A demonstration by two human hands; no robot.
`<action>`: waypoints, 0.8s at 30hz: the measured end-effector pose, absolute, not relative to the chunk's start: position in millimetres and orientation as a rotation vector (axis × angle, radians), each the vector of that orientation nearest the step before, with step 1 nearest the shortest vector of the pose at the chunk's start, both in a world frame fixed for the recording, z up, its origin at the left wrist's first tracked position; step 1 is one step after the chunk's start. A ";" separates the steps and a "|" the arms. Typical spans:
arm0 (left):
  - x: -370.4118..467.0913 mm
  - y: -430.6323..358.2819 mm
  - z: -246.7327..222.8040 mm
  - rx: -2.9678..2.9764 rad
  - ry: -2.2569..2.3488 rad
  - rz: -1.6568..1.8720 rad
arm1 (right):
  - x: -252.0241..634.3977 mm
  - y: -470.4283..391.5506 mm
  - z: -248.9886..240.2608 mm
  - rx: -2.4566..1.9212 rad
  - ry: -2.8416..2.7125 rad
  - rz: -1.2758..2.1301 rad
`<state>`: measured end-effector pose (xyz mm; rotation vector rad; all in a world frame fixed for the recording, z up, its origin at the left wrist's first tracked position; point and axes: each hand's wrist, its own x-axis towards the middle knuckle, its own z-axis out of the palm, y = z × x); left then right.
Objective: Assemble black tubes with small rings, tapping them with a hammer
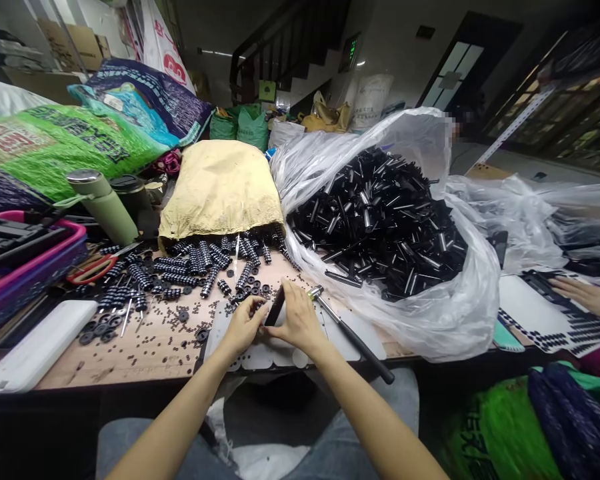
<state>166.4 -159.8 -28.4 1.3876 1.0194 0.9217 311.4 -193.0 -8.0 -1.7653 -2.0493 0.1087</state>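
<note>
One black piece in the fingers, a full heap beside them

The black piece (pixel 275 310) is between the two hands, standing tilted. The fingers of the right hand (pixel 300 319) grasp it, thumb at its lower end and fingertips at its upper end. The fingers of the left hand (pixel 244 325) are bent together close to it; whether they also grip it, I cannot tell.

I judge that this one piece is in the middle of its handling. No group of finished pieces can I recognise near the fingers, so how much is done is not clear. Much seems to be left: the heap of black parts (pixel 380 220) beyond the fingers, to their right, fills one clear plastic bag (pixel 460 327).

Just right of the fingers lies one black-handled tool (pixel 357 343). Ahead of the fingers is one yellow sack (pixel 225 187), with ribbed black rollers (pixel 187 261) in front of it, some dozens. The black discs (pixel 183 316) and tiny rings left of the fingers are too many for counting. Farther left are one pair of scissors (pixel 94 268), one flask (pixel 103 207) and one white block (pixel 45 343). Far to the right, one hand of another person (pixel 585 299) appears.
</note>
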 end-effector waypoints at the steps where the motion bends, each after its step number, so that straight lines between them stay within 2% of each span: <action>1: 164.9 -162.2 -28.0 1.318 1.021 0.911 | 315.6 -194.2 -9.4 -1.817 -2.025 0.144; 6: 162.0 -172.2 -15.1 1.028 1.014 0.871 | 333.5 -205.3 -15.4 -1.987 -1.989 0.343; 8: 163.6 -174.8 -6.4 0.935 0.974 0.861 | 333.4 -209.7 -10.4 -1.886 -1.990 0.401; 14: 171.8 -181.9 15.1 0.739 0.936 0.949 | 310.4 -219.2 15.7 -1.179 -2.061 0.553; 24: 181.1 -189.5 23.2 0.700 0.988 0.906 | 301.6 -222.2 8.7 -1.191 -1.924 0.733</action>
